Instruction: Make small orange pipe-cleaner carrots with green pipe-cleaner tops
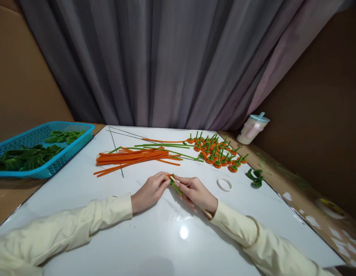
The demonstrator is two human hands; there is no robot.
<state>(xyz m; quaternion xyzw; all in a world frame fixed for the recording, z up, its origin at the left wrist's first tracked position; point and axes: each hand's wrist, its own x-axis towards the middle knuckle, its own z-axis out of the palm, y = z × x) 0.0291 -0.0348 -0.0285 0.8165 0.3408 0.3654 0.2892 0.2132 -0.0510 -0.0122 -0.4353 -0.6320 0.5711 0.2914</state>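
My left hand (150,190) and my right hand (196,192) meet at the middle of a white board (114,230). Both pinch a thin wooden stick (173,179) that has a green pipe cleaner (176,188) along it and a bit of orange at its tip. The stick runs under my right palm toward my wrist. A bundle of orange pipe cleaners (132,158) lies just beyond my hands. Further right sits a heap of small orange pieces with green stems (216,151).
A blue basket (65,151) full of green pipe cleaner shapes stands at the left. A white tape ring (224,184) and a green curl (255,177) lie to the right. A pale cup with a lid (252,129) stands at the back right. A grey curtain hangs behind.
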